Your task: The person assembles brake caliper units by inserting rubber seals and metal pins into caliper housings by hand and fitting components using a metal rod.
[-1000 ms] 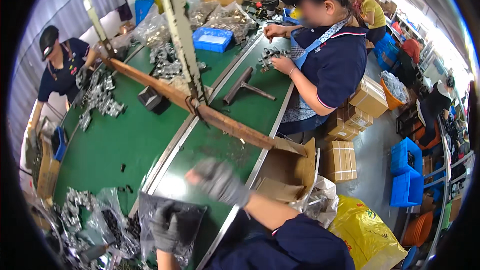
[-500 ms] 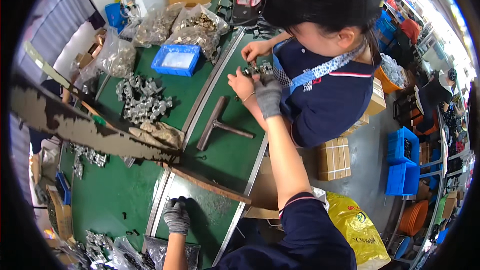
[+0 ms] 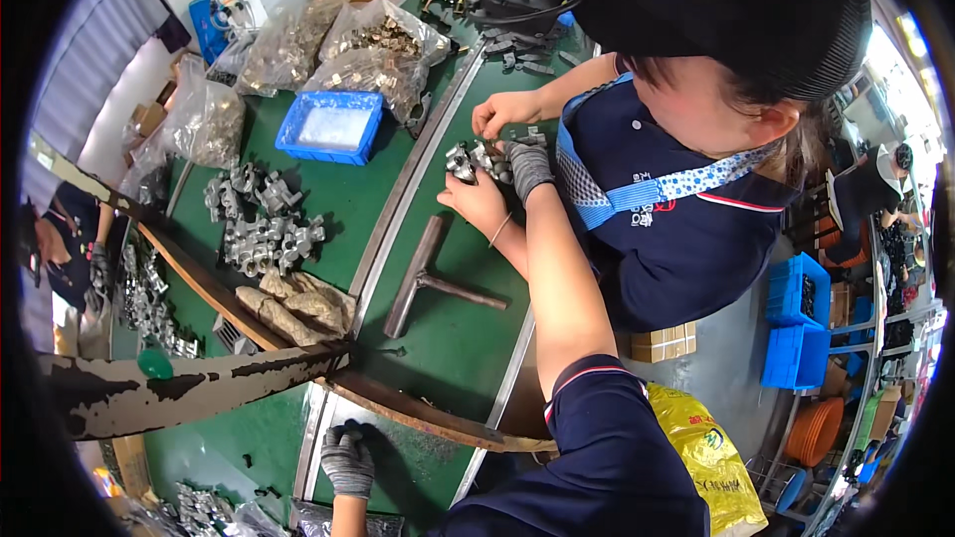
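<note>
My right hand [image 3: 528, 169], in a grey knit glove, reaches far across the bench, its fingers closed at a cluster of small silvery metal parts [image 3: 466, 161]. Its fingertips are partly hidden among them. A co-worker's bare hand [image 3: 477, 201], with a thin bracelet, supports the same cluster from the near side. The co-worker's other bare hand [image 3: 505, 113] is just beyond it. My left hand [image 3: 347, 461], also gloved, rests on the bench beside the metal edge strip, fingers extended with nothing visible in them. A T-shaped metal tool [image 3: 416, 278] lies between my two hands.
A rusty, paint-chipped curved metal frame [image 3: 219, 383] crosses above the bench. Loose metal fittings [image 3: 264, 229], tan gloves [image 3: 298, 306], a blue tray [image 3: 331, 153] and bags of parts [image 3: 373, 55] lie beyond it. The co-worker [image 3: 696, 209] leans in at the right.
The view has shifted. The co-worker leans further over the bench, and more of the metal cluster shows between our hands. My right hand stays at the cluster; my left remains on the bench.
</note>
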Tool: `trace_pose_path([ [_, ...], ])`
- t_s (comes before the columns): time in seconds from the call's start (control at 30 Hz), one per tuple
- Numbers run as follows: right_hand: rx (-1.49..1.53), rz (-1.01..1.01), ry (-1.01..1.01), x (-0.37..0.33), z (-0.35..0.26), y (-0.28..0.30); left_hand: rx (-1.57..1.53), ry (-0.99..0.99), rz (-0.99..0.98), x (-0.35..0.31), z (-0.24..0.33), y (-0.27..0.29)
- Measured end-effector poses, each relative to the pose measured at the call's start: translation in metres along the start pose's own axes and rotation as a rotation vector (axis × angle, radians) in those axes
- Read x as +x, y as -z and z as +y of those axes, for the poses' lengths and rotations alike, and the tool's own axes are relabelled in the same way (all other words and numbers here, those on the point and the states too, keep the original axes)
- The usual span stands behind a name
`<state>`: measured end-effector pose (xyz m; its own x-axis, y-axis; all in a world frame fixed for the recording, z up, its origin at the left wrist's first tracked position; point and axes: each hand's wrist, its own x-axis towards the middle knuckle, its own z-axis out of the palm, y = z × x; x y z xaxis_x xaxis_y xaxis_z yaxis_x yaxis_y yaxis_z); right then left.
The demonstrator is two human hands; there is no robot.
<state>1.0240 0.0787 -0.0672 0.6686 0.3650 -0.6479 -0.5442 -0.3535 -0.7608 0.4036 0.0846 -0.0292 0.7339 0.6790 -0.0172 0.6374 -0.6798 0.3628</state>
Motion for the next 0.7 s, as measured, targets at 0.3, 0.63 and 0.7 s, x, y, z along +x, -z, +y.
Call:
trace_pose_path([
  [0.3,-0.545,-0.584,0.192,-0.002,-0.067,0.005,-0.012,0.026,0.03,-0.001,-0.006,-0.005],
  [0.63,-0.312,0.614,0.858,-0.087,0.016,-0.016,0.016,0.05,-0.005,0.004,0.002,0.001],
  [0.7,-0.098,0.565,1.097,-0.164,0.024,-0.023,-0.001,0.066,-0.015,0.004,0.001,0.002],
])
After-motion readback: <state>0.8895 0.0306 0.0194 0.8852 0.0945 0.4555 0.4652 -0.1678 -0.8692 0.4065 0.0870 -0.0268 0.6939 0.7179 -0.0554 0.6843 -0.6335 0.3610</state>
